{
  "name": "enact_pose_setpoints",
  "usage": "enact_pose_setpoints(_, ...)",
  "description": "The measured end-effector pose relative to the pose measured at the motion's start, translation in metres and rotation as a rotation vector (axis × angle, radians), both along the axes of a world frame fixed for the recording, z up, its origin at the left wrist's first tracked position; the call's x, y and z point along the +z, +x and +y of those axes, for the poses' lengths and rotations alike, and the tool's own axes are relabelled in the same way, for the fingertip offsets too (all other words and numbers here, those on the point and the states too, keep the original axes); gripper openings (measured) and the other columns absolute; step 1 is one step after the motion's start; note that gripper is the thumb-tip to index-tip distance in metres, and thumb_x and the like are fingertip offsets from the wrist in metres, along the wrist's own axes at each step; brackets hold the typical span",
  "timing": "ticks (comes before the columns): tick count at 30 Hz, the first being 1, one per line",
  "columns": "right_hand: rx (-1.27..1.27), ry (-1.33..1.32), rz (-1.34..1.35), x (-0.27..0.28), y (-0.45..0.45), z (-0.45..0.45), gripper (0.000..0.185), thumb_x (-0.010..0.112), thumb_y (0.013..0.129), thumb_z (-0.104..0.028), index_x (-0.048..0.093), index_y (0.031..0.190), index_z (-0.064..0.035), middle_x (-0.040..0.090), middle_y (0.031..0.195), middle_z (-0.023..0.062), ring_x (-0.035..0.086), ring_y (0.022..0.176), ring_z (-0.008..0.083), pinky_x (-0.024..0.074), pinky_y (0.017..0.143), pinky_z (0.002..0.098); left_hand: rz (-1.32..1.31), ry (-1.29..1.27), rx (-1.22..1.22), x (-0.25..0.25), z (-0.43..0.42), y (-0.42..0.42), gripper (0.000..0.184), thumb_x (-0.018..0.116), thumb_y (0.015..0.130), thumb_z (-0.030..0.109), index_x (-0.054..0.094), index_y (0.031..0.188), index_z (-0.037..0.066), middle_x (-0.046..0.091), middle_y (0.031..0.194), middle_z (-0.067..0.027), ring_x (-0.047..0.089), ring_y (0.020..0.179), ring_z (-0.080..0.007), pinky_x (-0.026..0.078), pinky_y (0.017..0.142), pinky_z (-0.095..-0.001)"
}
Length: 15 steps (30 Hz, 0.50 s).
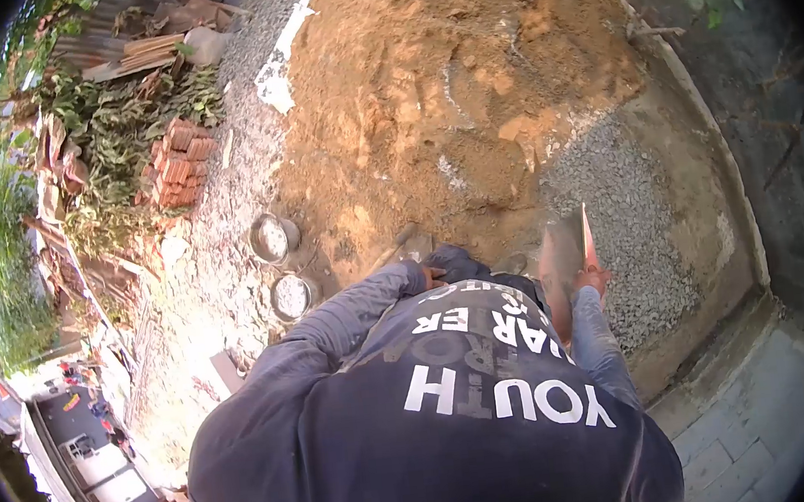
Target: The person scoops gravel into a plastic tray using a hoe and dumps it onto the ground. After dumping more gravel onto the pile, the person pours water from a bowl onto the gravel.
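Observation:
My left hand [435,275] is at the waist, beside the bunched dark cloth [459,261]; the shirt and sleeve partly hide it, and its fingers are too small to read. Just beyond it, a light handle-like stick [392,252] lies low against the soil. My right hand [593,278] is closed on a thin, reddish long object [587,233] that points away from me, beside the grey gravel [622,220]. The dark printed shirt [421,452] fills the lower middle.
A large mound of brown soil [386,88] rises ahead. Two round buckets [275,238] [292,296] stand at its left. Farther left are stacked red bricks [183,166] and leafy branches [108,115]. A low concrete edge [741,199] runs along the right.

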State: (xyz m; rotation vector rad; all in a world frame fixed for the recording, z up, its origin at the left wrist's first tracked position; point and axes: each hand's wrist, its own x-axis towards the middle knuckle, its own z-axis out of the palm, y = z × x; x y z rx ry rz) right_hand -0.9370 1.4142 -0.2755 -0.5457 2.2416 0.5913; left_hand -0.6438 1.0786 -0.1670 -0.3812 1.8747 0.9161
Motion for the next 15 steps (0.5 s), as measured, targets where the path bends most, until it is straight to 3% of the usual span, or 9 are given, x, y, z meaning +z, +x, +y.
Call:
enact_pose_setpoints(1,0.350,0.193,-0.010,0.022,-0.004,-0.020,0.035,0.048,0.091,-0.032,0.057,0.121,-0.0171,0.057,0.119,0.0063,0.052,0.113,0.0295,0.0394,0.094,0.0433,0.056,-0.021,0.091,0.002,0.002,0.017,0.072,0.041,0.084,0.063,0.037,0.139,0.015,0.042,0.135,-0.0207,0.040,0.126,-0.0341,0.029,0.106,-0.0406)
enact_pose_setpoints(2,0.365,0.157,0.022,0.025,-0.004,-0.035,0.035,0.049,0.090,-0.032,0.057,0.120,-0.0163,0.058,0.117,0.0068,0.053,0.110,0.0293,0.0411,0.091,0.0427,0.112,-0.042,0.176,0.006,0.004,0.035,0.066,0.043,0.086,0.059,0.041,0.137,0.017,0.047,0.131,-0.0227,0.045,0.123,-0.0343,0.032,0.104,-0.0405)
enact_pose_setpoints(3,0.375,0.120,0.052,0.029,-0.006,-0.048,0.034,0.050,0.089,-0.032,0.058,0.118,-0.0155,0.059,0.116,0.0072,0.055,0.107,0.0291,0.0428,0.088,0.0420,0.192,-0.119,0.336,0.058,0.004,0.038,0.047,0.053,0.085,0.046,0.058,0.122,0.016,0.060,0.114,-0.0205,0.057,0.108,-0.0310,0.042,0.094,-0.0385)
enact_pose_setpoints(6,0.408,0.013,0.126,0.025,-0.028,-0.069,0.034,0.053,0.087,-0.031,0.060,0.115,-0.0130,0.061,0.112,0.0085,0.060,0.099,0.0286,0.0480,0.079,0.0400,0.189,-0.162,0.787,0.058,-0.001,0.075,0.032,0.063,0.081,0.030,0.064,0.107,0.011,0.065,0.101,-0.0153,0.062,0.098,-0.0268,0.047,0.087,-0.0349)
enact_pose_setpoints(7,0.380,-0.053,0.144,0.024,-0.034,-0.077,0.034,0.055,0.086,-0.032,0.061,0.113,-0.0119,0.062,0.110,0.0092,0.061,0.096,0.0285,0.0489,0.076,0.0400,0.181,-0.166,0.972,0.055,0.002,0.084,0.024,0.066,0.078,0.017,0.065,0.100,0.008,0.066,0.097,-0.0112,0.063,0.093,-0.0237,0.048,0.083,-0.0313)
enact_pose_setpoints(10,0.222,-0.329,0.159,0.017,-0.059,-0.117,0.036,0.059,0.083,-0.035,0.064,0.106,-0.0079,0.065,0.100,0.0117,0.064,0.090,0.0284,0.0500,0.070,0.0416,0.509,-0.053,1.025,0.024,0.014,0.118,0.030,0.064,0.078,0.022,0.066,0.105,0.009,0.068,0.097,-0.0112,0.064,0.092,-0.0277,0.049,0.082,-0.0349)
enact_pose_setpoints(11,0.227,-0.400,0.089,0.024,-0.060,-0.136,0.035,0.060,0.082,-0.035,0.063,0.103,-0.0066,0.065,0.094,0.0129,0.064,0.085,0.0283,0.0498,0.069,0.0419,0.600,-0.054,0.928,0.023,0.020,0.126,0.037,0.060,0.083,0.033,0.063,0.111,0.009,0.065,0.106,-0.0129,0.060,0.101,-0.0267,0.045,0.089,-0.0355)
enact_pose_setpoints(15,0.060,-0.536,-0.232,0.042,-0.053,-0.203,0.031,0.063,0.080,-0.032,0.059,0.090,-0.0026,0.062,0.075,0.0166,0.062,0.070,0.0291,0.0486,0.066,0.0421,0.625,0.014,0.976,-0.006,0.055,0.139,0.048,0.052,0.088,0.046,0.060,0.117,0.009,0.059,0.118,-0.0150,0.054,0.111,-0.0275,0.040,0.097,-0.0366)
